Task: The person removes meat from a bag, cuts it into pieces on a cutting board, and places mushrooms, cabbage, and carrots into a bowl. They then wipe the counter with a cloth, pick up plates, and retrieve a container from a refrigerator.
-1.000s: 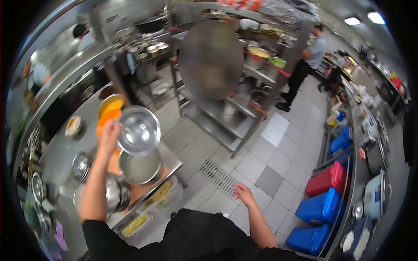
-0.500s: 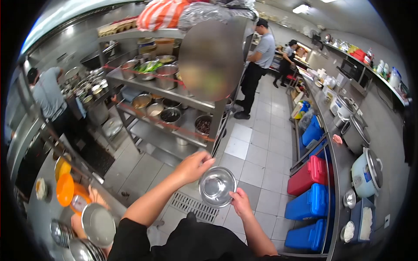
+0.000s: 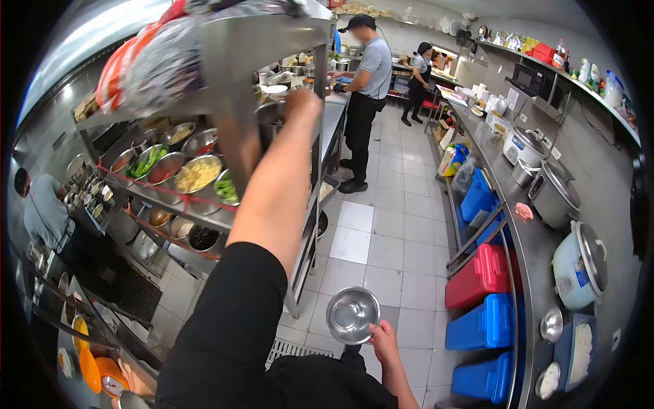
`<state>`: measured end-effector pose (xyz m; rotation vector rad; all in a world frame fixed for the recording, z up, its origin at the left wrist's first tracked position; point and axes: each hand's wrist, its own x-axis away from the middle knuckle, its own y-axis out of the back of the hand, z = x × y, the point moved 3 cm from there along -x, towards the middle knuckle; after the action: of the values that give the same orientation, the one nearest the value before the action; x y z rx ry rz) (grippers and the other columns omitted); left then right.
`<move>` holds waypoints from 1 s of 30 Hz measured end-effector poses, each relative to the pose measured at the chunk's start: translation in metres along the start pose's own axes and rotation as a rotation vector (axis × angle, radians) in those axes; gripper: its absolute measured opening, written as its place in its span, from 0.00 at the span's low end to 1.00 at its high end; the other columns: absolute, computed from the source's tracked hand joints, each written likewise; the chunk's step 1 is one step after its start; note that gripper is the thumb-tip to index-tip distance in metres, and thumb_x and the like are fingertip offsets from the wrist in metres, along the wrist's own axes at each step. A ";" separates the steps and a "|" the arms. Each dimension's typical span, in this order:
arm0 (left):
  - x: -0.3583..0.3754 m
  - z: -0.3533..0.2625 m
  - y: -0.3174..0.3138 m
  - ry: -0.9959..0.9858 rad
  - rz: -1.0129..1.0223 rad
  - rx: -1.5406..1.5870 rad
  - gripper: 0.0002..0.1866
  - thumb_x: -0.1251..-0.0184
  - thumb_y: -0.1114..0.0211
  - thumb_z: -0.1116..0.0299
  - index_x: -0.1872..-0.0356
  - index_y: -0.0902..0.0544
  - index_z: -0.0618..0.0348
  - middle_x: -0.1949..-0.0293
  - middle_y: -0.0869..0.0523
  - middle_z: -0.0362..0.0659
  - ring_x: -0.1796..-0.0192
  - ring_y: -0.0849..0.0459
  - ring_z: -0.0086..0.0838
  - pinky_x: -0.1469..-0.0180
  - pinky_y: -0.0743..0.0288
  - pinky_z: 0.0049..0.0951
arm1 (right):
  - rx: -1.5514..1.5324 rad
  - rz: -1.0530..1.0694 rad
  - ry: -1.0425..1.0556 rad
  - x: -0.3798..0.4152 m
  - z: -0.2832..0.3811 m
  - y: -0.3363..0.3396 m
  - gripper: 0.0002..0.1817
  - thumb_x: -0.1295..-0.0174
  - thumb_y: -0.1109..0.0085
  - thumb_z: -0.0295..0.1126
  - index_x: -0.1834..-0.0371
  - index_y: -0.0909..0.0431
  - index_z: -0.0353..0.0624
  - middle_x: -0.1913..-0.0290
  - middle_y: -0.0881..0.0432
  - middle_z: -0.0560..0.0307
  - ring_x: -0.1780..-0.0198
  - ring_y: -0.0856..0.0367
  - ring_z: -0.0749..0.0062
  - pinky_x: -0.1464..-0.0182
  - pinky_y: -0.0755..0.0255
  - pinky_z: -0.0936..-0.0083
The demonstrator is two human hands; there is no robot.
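Observation:
A shiny steel bowl point(image 3: 352, 315) is held out over the floor. My right hand point(image 3: 383, 341) grips its rim at the lower right, and nothing shows inside it. My left arm stretches forward and up, its hand point(image 3: 302, 105) over the upper level of the steel shelf rack point(image 3: 266, 33). Motion smears the fingers of that hand. Just below and left of it stands a metal pot point(image 3: 270, 113), partly hidden by the forearm. Bowls on the same shelf hold pale yellow strips point(image 3: 198, 174), green vegetables point(image 3: 147, 162) and something red point(image 3: 165, 168).
A person in grey point(image 3: 371, 65) stands beyond the rack, another person point(image 3: 419, 82) farther back and a third point(image 3: 46, 211) at far left. Blue bins point(image 3: 480, 324) and a red bin point(image 3: 479, 276) sit under the right-hand counter point(image 3: 521, 273), which carries rice cookers point(image 3: 579, 262).
My left hand has moved from beside the bowl up and forward to the rack. The view has come closer to the rack; the bowl stays in my right hand.

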<state>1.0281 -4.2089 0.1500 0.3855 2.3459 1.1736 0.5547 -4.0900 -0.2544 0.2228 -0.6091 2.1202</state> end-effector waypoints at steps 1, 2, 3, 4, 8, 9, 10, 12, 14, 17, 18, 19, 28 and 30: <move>-0.032 0.015 -0.014 0.023 -0.008 -0.081 0.18 0.32 0.47 0.64 0.45 0.18 0.56 0.40 0.20 0.48 0.37 0.22 0.41 0.39 0.26 0.41 | 0.004 -0.018 -0.024 -0.013 0.002 0.010 0.06 0.35 0.44 0.28 0.68 0.32 0.44 0.69 0.24 0.61 0.69 0.22 0.75 0.67 0.22 0.73; -0.039 0.023 -0.016 0.099 -0.128 -0.074 0.20 0.36 0.42 0.63 0.45 0.18 0.58 0.40 0.20 0.51 0.37 0.22 0.42 0.38 0.27 0.41 | 0.003 0.003 -0.040 -0.029 0.007 0.022 0.06 0.35 0.44 0.28 0.68 0.32 0.44 0.69 0.24 0.61 0.69 0.22 0.75 0.67 0.22 0.73; -0.050 0.031 -0.020 0.134 0.088 -0.257 0.23 0.40 0.38 0.60 0.44 0.18 0.57 0.38 0.21 0.50 0.35 0.24 0.42 0.37 0.28 0.40 | 0.065 0.014 -0.055 -0.043 0.012 0.035 0.07 0.35 0.44 0.28 0.69 0.31 0.43 0.70 0.24 0.61 0.70 0.22 0.75 0.68 0.22 0.74; -0.069 0.049 -0.037 0.108 0.166 -0.363 0.27 0.46 0.34 0.59 0.42 0.19 0.56 0.38 0.21 0.49 0.35 0.24 0.42 0.37 0.28 0.39 | 0.118 0.025 -0.059 -0.061 0.018 0.043 0.07 0.36 0.44 0.29 0.69 0.31 0.43 0.71 0.25 0.61 0.72 0.23 0.76 0.70 0.22 0.75; -0.099 0.099 -0.074 -0.050 0.558 -0.297 0.29 0.48 0.34 0.55 0.44 0.18 0.57 0.41 0.19 0.50 0.41 0.20 0.40 0.41 0.27 0.38 | 0.191 0.063 -0.052 -0.119 0.062 0.050 0.12 0.38 0.41 0.31 0.75 0.33 0.42 0.77 0.27 0.60 0.78 0.27 0.77 0.75 0.25 0.75; -0.088 0.096 -0.067 0.049 0.626 -0.303 0.29 0.47 0.35 0.54 0.45 0.18 0.57 0.42 0.18 0.50 0.42 0.19 0.41 0.42 0.27 0.38 | 0.202 0.087 -0.058 -0.135 0.075 0.045 0.12 0.38 0.41 0.31 0.75 0.33 0.42 0.77 0.27 0.60 0.78 0.27 0.77 0.75 0.25 0.75; -0.096 0.103 -0.071 0.071 0.615 -0.301 0.29 0.47 0.35 0.54 0.45 0.18 0.57 0.42 0.18 0.50 0.42 0.19 0.41 0.42 0.27 0.38 | 0.284 0.138 -0.053 -0.149 0.088 0.038 0.11 0.38 0.41 0.31 0.74 0.32 0.42 0.76 0.27 0.61 0.76 0.27 0.77 0.73 0.25 0.75; -0.116 0.120 -0.088 0.056 0.660 -0.430 0.30 0.46 0.31 0.54 0.41 0.20 0.53 0.33 0.26 0.49 0.32 0.28 0.42 0.32 0.35 0.39 | 0.408 0.217 -0.007 -0.177 0.105 0.023 0.11 0.38 0.41 0.31 0.73 0.31 0.42 0.76 0.27 0.62 0.75 0.26 0.76 0.71 0.24 0.76; -0.104 0.108 -0.081 -0.035 0.591 -0.469 0.27 0.44 0.35 0.54 0.43 0.19 0.56 0.41 0.21 0.49 0.40 0.22 0.42 0.39 0.30 0.38 | 0.443 0.277 0.012 -0.198 0.122 0.002 0.11 0.38 0.40 0.31 0.74 0.32 0.42 0.76 0.27 0.62 0.75 0.26 0.76 0.71 0.24 0.75; -0.109 0.105 -0.070 -0.060 0.417 -0.442 0.25 0.42 0.36 0.54 0.47 0.17 0.59 0.49 0.15 0.51 0.48 0.16 0.44 0.44 0.25 0.39 | 0.449 0.369 0.049 -0.213 0.137 -0.028 0.11 0.38 0.40 0.31 0.74 0.32 0.42 0.76 0.27 0.62 0.76 0.25 0.76 0.72 0.24 0.75; -0.114 0.107 -0.064 0.017 0.314 -0.368 0.25 0.43 0.34 0.54 0.48 0.17 0.60 0.50 0.14 0.53 0.48 0.16 0.45 0.43 0.25 0.40 | 0.430 0.410 0.063 -0.217 0.142 -0.038 0.12 0.38 0.39 0.31 0.74 0.32 0.42 0.76 0.27 0.62 0.76 0.25 0.75 0.72 0.24 0.74; -0.116 0.109 -0.059 0.015 0.306 -0.368 0.25 0.43 0.34 0.54 0.48 0.17 0.60 0.50 0.14 0.53 0.48 0.16 0.45 0.43 0.25 0.40 | 0.429 0.413 0.071 -0.219 0.148 -0.048 0.12 0.38 0.39 0.31 0.74 0.32 0.42 0.76 0.27 0.62 0.76 0.25 0.75 0.72 0.24 0.74; 0.047 -0.004 0.023 0.032 0.126 0.760 0.12 0.34 0.35 0.55 0.66 0.22 0.51 0.76 0.26 0.32 0.79 0.32 0.15 0.80 0.43 0.18 | 0.400 0.513 0.133 -0.245 0.183 -0.107 0.12 0.38 0.39 0.33 0.72 0.30 0.39 0.76 0.28 0.61 0.78 0.25 0.75 0.77 0.23 0.71; 0.108 -0.008 -0.004 -0.070 0.241 0.657 0.12 0.31 0.38 0.55 0.65 0.23 0.52 0.74 0.24 0.32 0.78 0.29 0.16 0.80 0.41 0.17 | 0.480 0.559 0.192 -0.244 0.195 -0.118 0.12 0.38 0.40 0.34 0.68 0.28 0.36 0.75 0.26 0.60 0.77 0.21 0.72 0.76 0.25 0.73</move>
<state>0.9329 -4.1683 0.1189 0.9329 2.6234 0.4306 0.7803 -4.3061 -0.1374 0.1141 -0.0300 2.7715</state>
